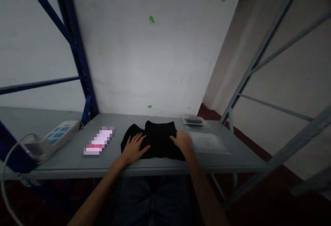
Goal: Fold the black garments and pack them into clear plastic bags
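Observation:
A black garment (161,140) lies spread near the front edge of the grey shelf; its exact kind cannot be made out. My left hand (133,148) rests flat on its left part, fingers spread. At the garment's right edge is my right hand (183,141), its thumb on the cloth and its other fingers curled at the edge, partly hidden. Just right of that hand lies a clear plastic bag (208,142), flat on the shelf. Behind the bag is a small stack of packed dark items in clear plastic (194,121).
On the shelf (240,153) to the left lies a pixelated phone-shaped object (99,141). Farther left stands a white power strip (60,134) with a cable (3,184). Blue posts (77,50) rise at left, grey metal bars (248,74) at right, and a white wall (155,64) behind.

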{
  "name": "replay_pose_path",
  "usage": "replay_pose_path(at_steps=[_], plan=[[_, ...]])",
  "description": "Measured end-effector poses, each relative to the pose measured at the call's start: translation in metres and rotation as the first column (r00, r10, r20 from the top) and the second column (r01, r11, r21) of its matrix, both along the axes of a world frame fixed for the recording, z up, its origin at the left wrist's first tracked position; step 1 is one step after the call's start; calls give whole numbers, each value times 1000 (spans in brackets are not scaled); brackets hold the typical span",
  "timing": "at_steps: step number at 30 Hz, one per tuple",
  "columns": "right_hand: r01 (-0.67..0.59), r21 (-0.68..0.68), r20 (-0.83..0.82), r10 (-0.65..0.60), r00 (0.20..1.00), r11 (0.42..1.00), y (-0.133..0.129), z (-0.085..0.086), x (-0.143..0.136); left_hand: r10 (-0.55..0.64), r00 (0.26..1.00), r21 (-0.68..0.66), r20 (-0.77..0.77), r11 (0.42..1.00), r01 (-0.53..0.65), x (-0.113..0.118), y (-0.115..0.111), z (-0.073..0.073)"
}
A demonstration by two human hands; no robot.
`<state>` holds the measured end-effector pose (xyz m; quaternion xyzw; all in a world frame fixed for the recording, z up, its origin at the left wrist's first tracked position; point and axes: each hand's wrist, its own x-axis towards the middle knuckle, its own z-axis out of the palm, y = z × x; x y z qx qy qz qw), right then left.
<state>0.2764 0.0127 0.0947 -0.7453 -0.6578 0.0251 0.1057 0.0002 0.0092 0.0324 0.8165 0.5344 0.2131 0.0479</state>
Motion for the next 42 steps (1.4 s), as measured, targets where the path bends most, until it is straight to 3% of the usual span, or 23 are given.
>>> replay_pose_path(at_steps=[3, 7, 12, 15, 17, 21, 24, 29, 33, 38, 40, 42], plan=[[53, 1, -17, -53, 998, 999, 2, 6, -5, -1, 999, 3, 39, 1000, 1, -1, 2, 2], [4, 42, -145, 2, 989, 999, 6, 17, -21, 35, 990, 52, 134, 998, -43, -4, 7, 6], [-191, 116, -426, 223, 877, 975, 12, 29, -52, 56, 943, 158, 329, 981, -113, -10, 13, 14], [-270, 176, -485, 322, 813, 947, 14, 31, -57, 76, 921, 139, 383, 981, -139, -13, 13, 18], [-230, 178, -441, 287, 850, 957, 13, 28, -48, 71, 919, 102, 388, 988, -119, -14, 12, 20], [-45, 137, -216, 74, 974, 990, 6, 9, -8, 57, 949, 86, 309, 992, -88, -9, 7, 20], [91, 137, -84, -80, 993, 986, 0, -8, 20, 68, 979, 144, 192, 985, -97, 3, 7, 22], [83, 41, -116, -78, 990, 996, 2, -22, 32, -41, 999, 179, 26, 983, 36, 27, 18, 34], [80, 52, -86, -76, 993, 995, 7, -24, 25, -81, 996, 137, 47, 988, 74, 34, 25, 39], [97, 56, -131, -90, 987, 994, 10, -26, 23, -1, 966, 190, 259, 980, -50, 25, 29, 32], [111, 74, -143, -100, 985, 991, 11, -27, 24, 98, 904, 161, 416, 970, -180, 15, 31, 27], [108, 84, -146, -95, 985, 991, 12, -28, 26, 253, 777, 38, 577, 942, -334, 0, 32, 21]])
